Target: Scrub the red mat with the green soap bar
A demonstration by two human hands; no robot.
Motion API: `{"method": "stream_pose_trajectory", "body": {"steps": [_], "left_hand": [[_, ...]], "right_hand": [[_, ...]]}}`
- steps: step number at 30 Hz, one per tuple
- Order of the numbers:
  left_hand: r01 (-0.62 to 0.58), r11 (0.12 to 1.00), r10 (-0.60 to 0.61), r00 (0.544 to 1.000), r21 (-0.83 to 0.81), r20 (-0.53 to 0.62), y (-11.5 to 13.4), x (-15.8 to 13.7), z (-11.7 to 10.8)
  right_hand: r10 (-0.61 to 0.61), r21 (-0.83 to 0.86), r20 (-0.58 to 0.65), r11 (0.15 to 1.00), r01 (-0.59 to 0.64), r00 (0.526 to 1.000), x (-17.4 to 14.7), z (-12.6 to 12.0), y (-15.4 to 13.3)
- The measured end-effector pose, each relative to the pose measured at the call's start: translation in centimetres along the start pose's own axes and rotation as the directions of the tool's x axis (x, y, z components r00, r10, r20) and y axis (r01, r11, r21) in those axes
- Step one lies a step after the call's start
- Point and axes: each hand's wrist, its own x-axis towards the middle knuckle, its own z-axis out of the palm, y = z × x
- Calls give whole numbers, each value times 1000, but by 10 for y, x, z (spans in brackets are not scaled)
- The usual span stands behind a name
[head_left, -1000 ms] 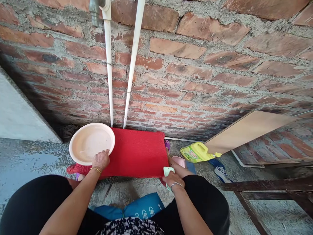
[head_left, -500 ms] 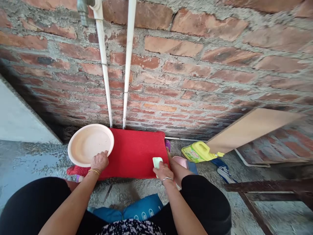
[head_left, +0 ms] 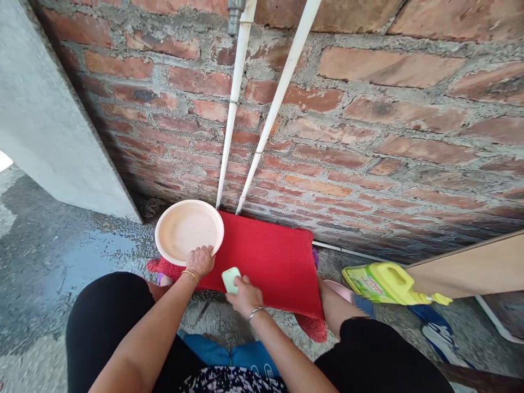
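Observation:
A pale pink plastic basin [head_left: 186,226] stands at the left, partly over the end of a red cloth [head_left: 266,262]. My left hand [head_left: 201,261] is closed over the basin's near right rim, its fingertips inside. Just right of it, above the cloth's near edge, my right hand [head_left: 248,297] grips a pale green rounded block [head_left: 231,279] that looks like a bar of soap. The block's lower part is hidden by my fingers. The red cloth lies spread out flat between my legs, with its corners hanging down at the near side.
A brick wall [head_left: 229,131] with two white pipes [head_left: 282,82] rises behind the cloth. To the right lie a yellow jug [head_left: 385,281] and a blue and white slipper [head_left: 442,338], beside a leaning board [head_left: 475,262]. A grey slab [head_left: 69,120] stands at the left by wet concrete floor [head_left: 98,256].
My right hand has moved left across the red cloth with the green block, closer to the basin. My left hand stays on the basin's rim. The view has shifted and tilted.

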Motion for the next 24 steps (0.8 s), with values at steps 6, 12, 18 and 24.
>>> {"method": "stream_pose_trajectory", "body": {"steps": [6, 12, 18, 24], "left_hand": [[-4, 999, 6, 999, -38, 47, -1, 0, -6], [0, 998, 1, 1000, -59, 29, -2, 1, -1], [-11, 996, 12, 1000, -85, 16, -4, 1, 0], [-7, 997, 9, 1000, -75, 19, -4, 0, -1]], "right_hand": [[-270, -128, 34, 954, 272, 962, 15, 16, -66], [-23, -135, 31, 990, 27, 999, 7, 9, 2], [264, 13, 26, 964, -265, 964, 3, -4, 54], [228, 143, 7, 963, -226, 974, 50, -18, -11]]}}
